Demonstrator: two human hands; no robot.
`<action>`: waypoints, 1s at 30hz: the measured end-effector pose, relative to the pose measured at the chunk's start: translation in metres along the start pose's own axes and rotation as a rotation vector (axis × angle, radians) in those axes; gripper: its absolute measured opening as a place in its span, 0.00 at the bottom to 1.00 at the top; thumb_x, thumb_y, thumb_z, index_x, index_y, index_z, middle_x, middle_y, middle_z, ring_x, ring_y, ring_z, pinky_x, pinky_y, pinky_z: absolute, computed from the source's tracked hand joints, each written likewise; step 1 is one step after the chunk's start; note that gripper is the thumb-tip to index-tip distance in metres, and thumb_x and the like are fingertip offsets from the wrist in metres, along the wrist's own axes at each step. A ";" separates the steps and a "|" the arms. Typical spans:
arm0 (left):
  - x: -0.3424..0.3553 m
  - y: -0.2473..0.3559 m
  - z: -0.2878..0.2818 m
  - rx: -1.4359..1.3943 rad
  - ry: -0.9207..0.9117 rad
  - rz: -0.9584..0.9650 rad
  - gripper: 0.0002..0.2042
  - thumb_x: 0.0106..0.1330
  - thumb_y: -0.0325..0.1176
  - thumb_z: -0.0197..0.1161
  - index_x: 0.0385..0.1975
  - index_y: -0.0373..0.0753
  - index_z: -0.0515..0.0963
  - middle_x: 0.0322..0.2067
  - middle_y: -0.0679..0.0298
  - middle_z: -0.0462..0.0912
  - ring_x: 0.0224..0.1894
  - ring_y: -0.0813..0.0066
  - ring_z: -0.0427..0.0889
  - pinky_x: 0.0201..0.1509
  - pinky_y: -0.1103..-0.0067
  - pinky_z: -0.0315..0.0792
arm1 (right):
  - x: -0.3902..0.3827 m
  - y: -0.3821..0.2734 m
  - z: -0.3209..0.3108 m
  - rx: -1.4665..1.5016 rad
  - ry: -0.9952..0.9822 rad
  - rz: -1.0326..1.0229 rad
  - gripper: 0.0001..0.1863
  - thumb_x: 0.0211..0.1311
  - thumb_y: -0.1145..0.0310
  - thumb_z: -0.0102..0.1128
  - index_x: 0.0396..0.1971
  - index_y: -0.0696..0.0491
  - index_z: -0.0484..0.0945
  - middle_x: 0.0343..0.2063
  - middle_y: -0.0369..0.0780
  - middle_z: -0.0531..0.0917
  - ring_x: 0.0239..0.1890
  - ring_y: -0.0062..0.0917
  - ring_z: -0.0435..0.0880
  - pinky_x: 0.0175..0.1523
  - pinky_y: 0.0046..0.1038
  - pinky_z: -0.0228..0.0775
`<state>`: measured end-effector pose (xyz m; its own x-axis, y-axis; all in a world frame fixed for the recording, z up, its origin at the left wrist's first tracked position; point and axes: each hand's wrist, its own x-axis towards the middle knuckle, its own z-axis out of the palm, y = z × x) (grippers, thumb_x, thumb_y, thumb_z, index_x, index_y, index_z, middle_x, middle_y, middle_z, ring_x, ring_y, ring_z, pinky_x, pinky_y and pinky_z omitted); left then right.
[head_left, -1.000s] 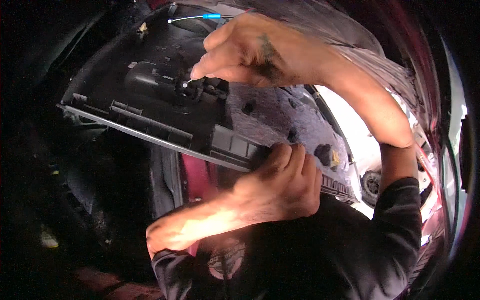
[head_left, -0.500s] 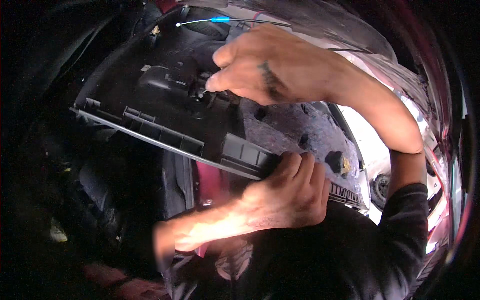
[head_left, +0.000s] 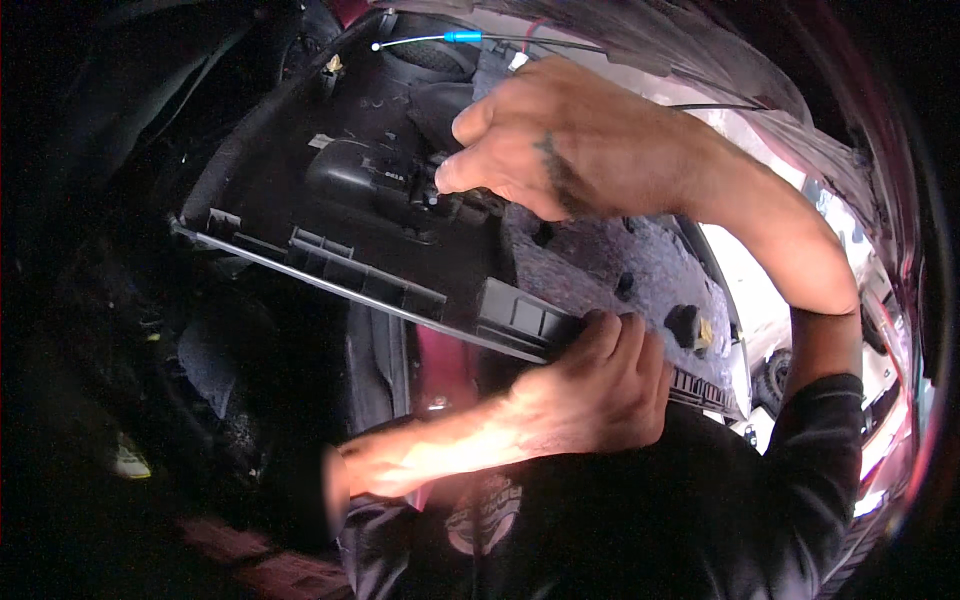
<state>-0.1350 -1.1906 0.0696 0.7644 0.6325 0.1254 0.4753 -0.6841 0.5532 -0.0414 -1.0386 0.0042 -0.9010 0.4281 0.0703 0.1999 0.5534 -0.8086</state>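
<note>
A black car door trim panel (head_left: 380, 265) is tilted in front of me with its inner side showing. My left hand (head_left: 600, 385) is closed around the panel's near edge, fingers curled over the ribbed rim. My right hand (head_left: 560, 150) reaches across from the right. Its thumb and finger are pinched at the back of the inside door handle housing (head_left: 365, 180), and what they hold there is hidden. Beyond that hand, a door cable (head_left: 425, 40) with a blue sleeve and a small ball end lies along the panel's far edge.
Grey sound-deadening felt (head_left: 590, 260) covers the panel's right part. A yellowish clip (head_left: 334, 65) sits at the far left corner, and another (head_left: 706, 332) near the right. Red painted bodywork (head_left: 445, 365) shows below the panel. Dark car interior lies on the left.
The panel and both hands appear shifted slightly right and down in the picture. My left hand keeps its grip, and my right hand stays at the handle housing.
</note>
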 end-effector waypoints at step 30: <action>-0.007 0.005 0.017 -0.047 -0.026 -0.049 0.07 0.49 0.36 0.60 0.15 0.46 0.71 0.18 0.70 0.66 0.24 0.73 0.69 0.28 0.74 0.59 | -0.014 0.015 0.011 0.013 0.135 -0.091 0.05 0.54 0.69 0.63 0.27 0.54 0.77 0.34 0.44 0.83 0.40 0.42 0.81 0.44 0.36 0.74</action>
<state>-0.1299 -1.2047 0.0576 0.7518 0.6550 0.0763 0.4920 -0.6342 0.5964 -0.0307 -1.0444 -0.0154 -0.8552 0.4689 0.2208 0.1137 0.5854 -0.8028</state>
